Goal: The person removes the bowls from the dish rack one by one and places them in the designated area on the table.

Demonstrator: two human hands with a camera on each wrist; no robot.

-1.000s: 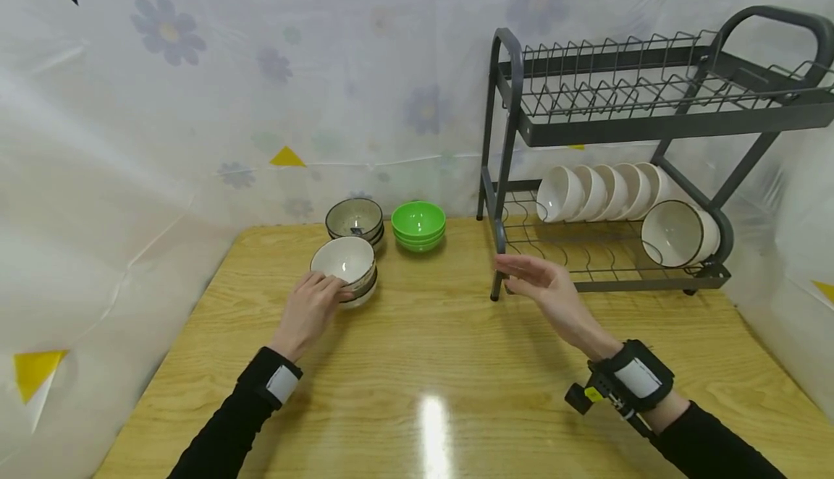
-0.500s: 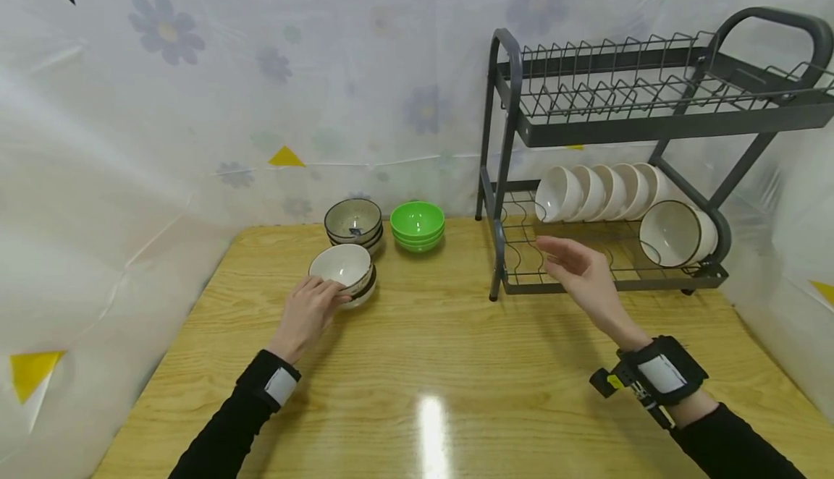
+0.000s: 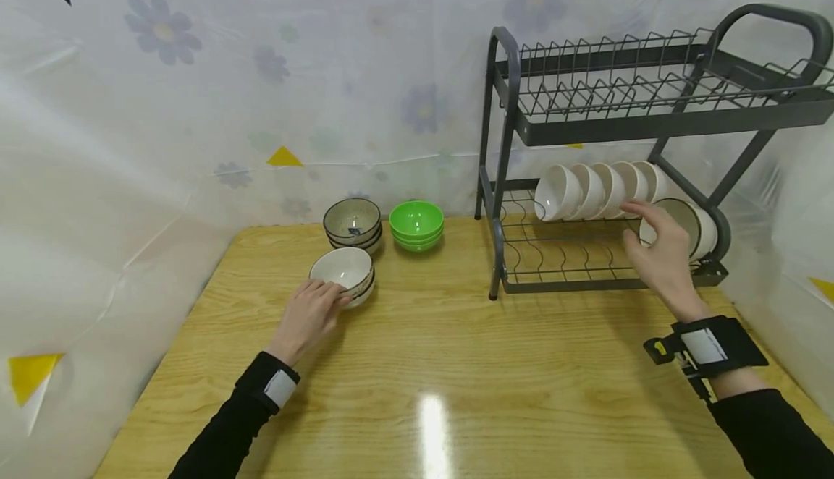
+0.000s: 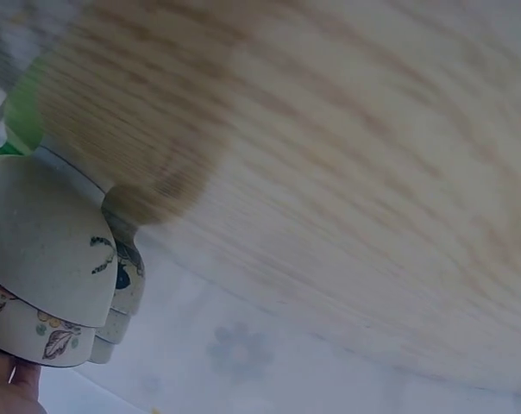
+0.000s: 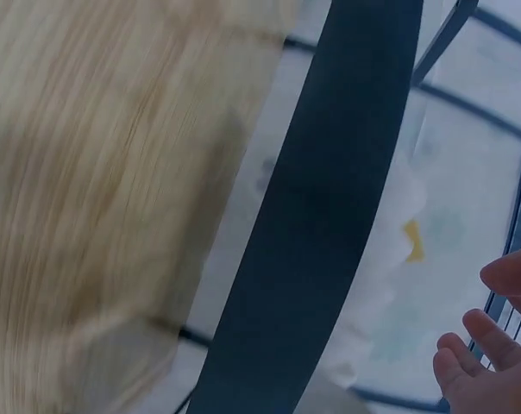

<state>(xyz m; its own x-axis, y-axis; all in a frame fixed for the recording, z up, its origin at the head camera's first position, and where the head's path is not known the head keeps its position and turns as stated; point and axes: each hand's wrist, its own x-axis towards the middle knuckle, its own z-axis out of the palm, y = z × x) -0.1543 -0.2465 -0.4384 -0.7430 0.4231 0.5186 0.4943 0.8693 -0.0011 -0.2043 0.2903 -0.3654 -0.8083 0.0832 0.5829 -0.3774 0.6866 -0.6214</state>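
At the front left stack, my left hand (image 3: 308,320) holds the near rim of a white bowl (image 3: 342,266) with a dark edge. That bowl sits nested in another one. Leaf and flower prints show on the held bowl (image 4: 60,338) in the left wrist view, with fingertips (image 4: 25,377) at its rim. My right hand (image 3: 661,255) is raised before the dish rack (image 3: 554,287), thumb and fingers apart and nothing between them. It overlaps a dark-rimmed bowl (image 3: 706,234) lying on its side at the right end of the lower tier.
Behind the held bowl stand a stack of greyish patterned bowls (image 3: 352,217) and a stack of green bowls (image 3: 417,220). Several white bowls (image 3: 555,193) lean in a row on the rack's lower tier. The upper wire tier (image 3: 606,130) overhangs them.
My left hand has lowered the white bowl into the one beneath it. My right hand has moved right, from the rack's left post to the dark-rimmed bowl at its right end.
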